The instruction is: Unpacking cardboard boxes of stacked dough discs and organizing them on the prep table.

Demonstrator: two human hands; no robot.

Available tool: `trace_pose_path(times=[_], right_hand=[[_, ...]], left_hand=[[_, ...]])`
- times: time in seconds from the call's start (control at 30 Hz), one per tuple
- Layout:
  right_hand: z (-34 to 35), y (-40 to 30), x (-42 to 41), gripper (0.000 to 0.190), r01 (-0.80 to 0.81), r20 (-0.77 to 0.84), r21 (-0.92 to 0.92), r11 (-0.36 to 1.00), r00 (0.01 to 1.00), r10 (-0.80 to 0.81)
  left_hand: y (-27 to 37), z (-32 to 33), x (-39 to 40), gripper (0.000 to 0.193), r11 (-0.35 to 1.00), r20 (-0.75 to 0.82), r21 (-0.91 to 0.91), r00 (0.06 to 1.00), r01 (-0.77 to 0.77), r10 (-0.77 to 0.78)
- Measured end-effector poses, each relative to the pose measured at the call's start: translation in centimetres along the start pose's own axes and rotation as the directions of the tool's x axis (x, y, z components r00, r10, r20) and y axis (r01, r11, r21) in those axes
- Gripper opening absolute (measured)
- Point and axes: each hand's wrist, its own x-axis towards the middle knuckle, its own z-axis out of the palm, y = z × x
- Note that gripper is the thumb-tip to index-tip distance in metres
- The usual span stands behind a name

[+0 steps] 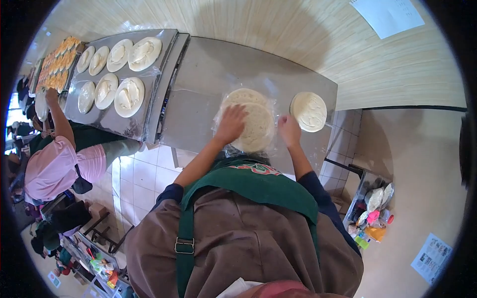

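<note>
Two round flat bread pieces (pixel 255 126) overlap on a sheet of clear plastic film (pixel 271 145) before me. My left hand (pixel 231 126) lies over their left side, fingers spread, palm down. To the right of the bread, my right hand (pixel 290 129) has its fingers curled in by the edge of the film. Whether it pinches the film I cannot tell. Just beyond that hand sits another round (pixel 309 111), its top coated with a white, creamy spread. All of these rest on a metal worktable (pixel 208 63).
Left of me, a second metal table (pixel 100 121) carries several rounds topped with white cream (pixel 129 97). A co-worker in a pink shirt (pixel 56 167) reaches over there. Orange-topped pieces (pixel 61 61) fill a tray farther off. A wood-patterned wall (pixel 268 26) borders my table.
</note>
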Motion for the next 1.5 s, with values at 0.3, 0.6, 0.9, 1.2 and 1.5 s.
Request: trace_pose_path(times=[0.3,0.6,0.9,1.2,1.5], right_hand=[[1.9,-1.4,9.1,0.017,0.38,0.095,-0.085,0.921,0.923,-0.372],[2.0,1.9,7.3,0.017,0.046,0.092,0.298,0.953,0.993,-0.077],[-1.0,-4.1,5.5,0.021,0.41,0.167,0.167,0.897,0.885,-0.435],[-3.3,-0.5,1.3,0.012,0.057,0.064,0.814,0.578,0.981,-0.186],[-3.9,2.4,-8.7,0.016,-0.211,0.336,0.876,0.434,0.913,-0.234]], left_hand=[[1.0,3.2,1.4,0.062,0.97,0.187,0.154,0.969,-0.19,0.161],[1.7,0.9,-4.3,0.059,0.964,-0.149,0.047,0.956,0.262,-0.253],[0.1,0.8,-7.4,0.036,0.65,0.04,-0.324,0.697,0.687,-0.716],[1.2,-2.1,-6.5,0.04,0.708,-0.17,-0.409,0.714,0.575,-0.679],[5.5,-4.8,-3.3,0.053,-0.164,0.281,-0.96,0.792,0.228,-0.542]])
